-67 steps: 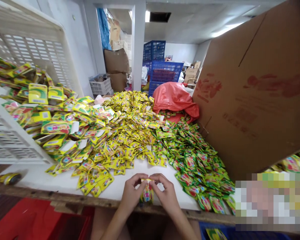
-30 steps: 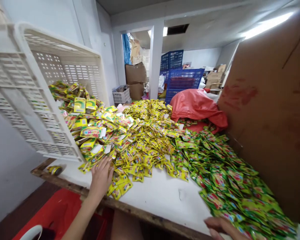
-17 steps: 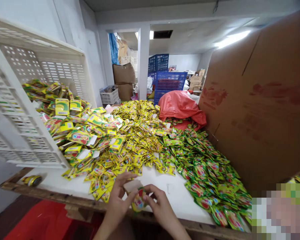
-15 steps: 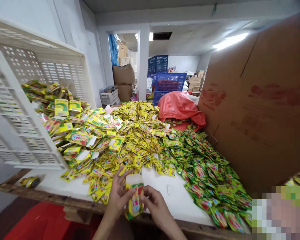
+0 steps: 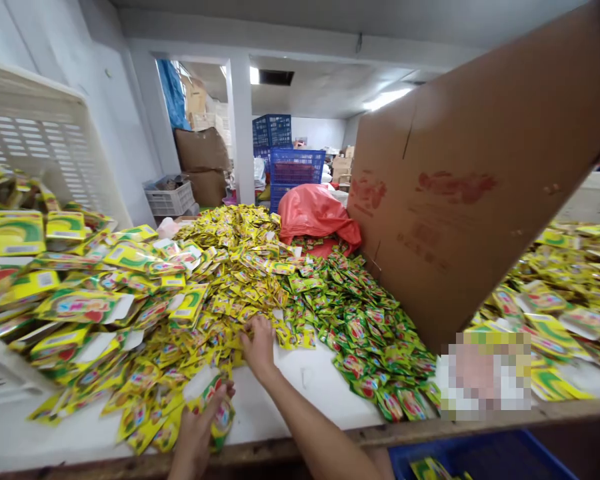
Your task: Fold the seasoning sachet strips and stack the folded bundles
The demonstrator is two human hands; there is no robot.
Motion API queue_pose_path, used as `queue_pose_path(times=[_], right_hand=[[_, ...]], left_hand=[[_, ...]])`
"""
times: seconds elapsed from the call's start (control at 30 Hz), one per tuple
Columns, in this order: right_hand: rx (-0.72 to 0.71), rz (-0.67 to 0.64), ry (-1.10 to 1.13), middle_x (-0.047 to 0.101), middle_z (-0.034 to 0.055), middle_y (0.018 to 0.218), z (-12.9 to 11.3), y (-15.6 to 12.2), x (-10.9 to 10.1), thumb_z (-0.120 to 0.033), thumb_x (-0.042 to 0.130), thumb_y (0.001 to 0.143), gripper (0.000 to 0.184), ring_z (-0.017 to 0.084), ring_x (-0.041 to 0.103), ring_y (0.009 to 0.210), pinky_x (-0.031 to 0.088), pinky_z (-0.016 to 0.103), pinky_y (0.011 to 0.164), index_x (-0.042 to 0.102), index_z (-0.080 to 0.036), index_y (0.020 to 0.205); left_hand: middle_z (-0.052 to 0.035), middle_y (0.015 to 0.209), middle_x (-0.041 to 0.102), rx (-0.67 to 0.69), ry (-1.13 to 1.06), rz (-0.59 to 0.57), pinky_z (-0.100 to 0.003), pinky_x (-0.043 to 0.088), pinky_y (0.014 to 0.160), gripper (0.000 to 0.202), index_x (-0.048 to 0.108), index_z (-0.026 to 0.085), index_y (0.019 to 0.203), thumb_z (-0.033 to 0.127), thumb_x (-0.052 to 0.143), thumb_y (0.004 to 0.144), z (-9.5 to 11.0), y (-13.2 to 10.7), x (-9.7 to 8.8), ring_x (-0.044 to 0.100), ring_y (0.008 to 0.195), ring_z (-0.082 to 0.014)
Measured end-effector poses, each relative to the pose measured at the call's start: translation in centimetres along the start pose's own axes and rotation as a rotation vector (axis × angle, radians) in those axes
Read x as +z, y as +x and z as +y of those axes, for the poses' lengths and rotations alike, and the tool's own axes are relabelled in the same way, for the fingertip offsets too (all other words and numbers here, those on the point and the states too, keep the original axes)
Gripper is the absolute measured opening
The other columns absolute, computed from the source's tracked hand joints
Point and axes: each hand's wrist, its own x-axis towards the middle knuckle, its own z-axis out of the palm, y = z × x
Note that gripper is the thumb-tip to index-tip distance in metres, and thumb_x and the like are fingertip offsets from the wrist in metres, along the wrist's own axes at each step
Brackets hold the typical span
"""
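Note:
My left hand (image 5: pixel 195 430) is closed around a small green and yellow printed box (image 5: pixel 223 417), held near the table's front edge with its white flap standing open at the top. Further forward, my right hand (image 5: pixel 259 347) touches the near edge of the yellow sachet pile (image 5: pixel 240 293). Its fingers are curled in among the sachets, and what they grip is hidden. To the right of that hand spreads a pile of green sachets (image 5: pixel 365 333). Many yellow boxes (image 5: pixel 80 307), some with white flaps open, lie heaped on the left.
A white plastic crate (image 5: pixel 35 100) on its side stands at the left. A tall cardboard sheet (image 5: pixel 450 173) leans on the right, with more yellow boxes (image 5: pixel 575 293) beyond it. Behind the piles is a red plastic bag (image 5: pixel 315 213). A blue crate (image 5: pixel 505 457) sits below the table edge.
My right hand has left the box and reached forward to the yellow sachets. My left hand keeps the box, now lower and further left. The view has turned rightward.

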Motion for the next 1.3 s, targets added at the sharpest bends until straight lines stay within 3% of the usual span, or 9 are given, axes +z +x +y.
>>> queue_pose_path(times=[0.1, 0.33, 0.43, 0.53, 0.7, 0.8, 1.03, 1.17, 1.3], right_hand=[[0.010, -0.021, 0.086, 0.060, -0.0003, 0.078, 1.6, -1.0, -3.9, -0.029, 0.049, 0.080, 0.010, 0.016, 0.058, 0.075, 0.046, 0.026, 0.068, 0.052, -0.021, 0.085], [0.133, 0.139, 0.110, 0.059, 0.0006, 0.068, 6.9, -2.0, -22.6, -0.041, 0.053, 0.077, 0.037, 0.015, 0.057, 0.059, 0.045, 0.024, 0.053, 0.043, -0.017, 0.103], [0.187, 0.134, 0.042, 0.060, 0.0019, 0.070, 8.2, -2.6, -27.1, -0.042, 0.057, 0.074, 0.039, 0.016, 0.058, 0.064, 0.045, 0.025, 0.058, 0.046, -0.016, 0.101], [0.213, -0.015, -0.165, 0.062, 0.0039, 0.076, 9.0, -3.1, -27.2, -0.040, 0.050, 0.078, 0.035, 0.018, 0.060, 0.069, 0.046, 0.027, 0.062, 0.048, -0.016, 0.103], [0.247, -0.107, -0.566, 0.064, 0.0099, 0.090, 9.6, -4.1, -24.3, -0.027, 0.051, 0.074, 0.026, 0.023, 0.059, 0.084, 0.042, 0.032, 0.075, 0.059, -0.015, 0.096], [0.233, -0.107, -0.635, 0.062, 0.0132, 0.091, 9.1, -5.1, -23.0, -0.023, 0.054, 0.071, 0.020, 0.027, 0.056, 0.088, 0.039, 0.035, 0.079, 0.061, -0.014, 0.087], [0.151, -0.251, -0.570, 0.061, 0.0039, 0.072, 7.1, -8.2, -19.8, -0.020, 0.052, 0.072, 0.005, 0.021, 0.056, 0.075, 0.038, 0.029, 0.071, 0.056, -0.019, 0.069], [0.095, -0.254, -0.350, 0.060, 0.0026, 0.073, 6.5, -7.4, -21.6, -0.024, 0.043, 0.079, 0.011, 0.017, 0.055, 0.068, 0.040, 0.025, 0.063, 0.053, -0.018, 0.078], [0.013, -0.274, -0.376, 0.062, 0.0042, 0.081, 5.1, -4.8, -24.2, -0.024, 0.040, 0.082, 0.018, 0.018, 0.056, 0.075, 0.040, 0.027, 0.068, 0.058, -0.018, 0.083]], left_hand=[[-0.0047, 0.076, 0.071, -0.036, 0.029, -0.008, -0.030, 0.055, 0.063, 0.048, 0.064, 0.014, 0.088, 0.040, 0.078, 0.050, 0.2, -0.1, -0.2, 0.067, 0.072, -0.0235], [-0.0038, 0.067, 0.068, 0.038, 0.177, -0.058, -0.027, 0.054, 0.061, 0.036, 0.065, 0.012, 0.073, 0.041, 0.075, 0.055, 0.4, 0.1, 0.0, 0.064, 0.069, -0.0212], [-0.0049, 0.070, 0.069, 0.027, 0.191, -0.061, -0.029, 0.054, 0.065, 0.038, 0.065, 0.012, 0.077, 0.041, 0.075, 0.055, 0.0, 0.6, -0.2, 0.064, 0.071, -0.0223], [-0.0066, 0.075, 0.070, 0.026, 0.205, -0.068, -0.032, 0.053, 0.072, 0.038, 0.065, 0.011, 0.078, 0.042, 0.074, 0.057, -0.6, 0.8, -0.5, 0.064, 0.077, -0.0238], [-0.0063, 0.077, 0.071, 0.059, 0.167, -0.047, -0.036, 0.052, 0.076, 0.041, 0.065, 0.013, 0.084, 0.042, 0.074, 0.057, -0.9, 0.6, -0.9, 0.065, 0.080, -0.0256], [-0.0061, 0.077, 0.071, 0.056, 0.128, -0.028, -0.035, 0.053, 0.074, 0.043, 0.065, 0.014, 0.086, 0.042, 0.075, 0.055, -0.7, 0.3, -0.7, 0.065, 0.078, -0.0251], [-0.0068, 0.078, 0.071, 0.063, 0.117, -0.037, -0.031, 0.053, 0.072, 0.043, 0.064, 0.011, 0.088, 0.039, 0.075, 0.057, -0.7, 0.3, -0.6, 0.065, 0.078, -0.0232], [-0.0066, 0.079, 0.070, 0.074, 0.102, -0.047, -0.031, 0.053, 0.071, 0.043, 0.062, 0.011, 0.090, 0.037, 0.074, 0.059, -0.9, 0.3, -0.7, 0.065, 0.076, -0.0221], [-0.0067, 0.079, 0.070, 0.082, 0.114, -0.068, -0.030, 0.052, 0.072, 0.041, 0.062, 0.011, 0.089, 0.037, 0.074, 0.059, -0.8, 0.2, -0.7, 0.065, 0.076, -0.0216]])
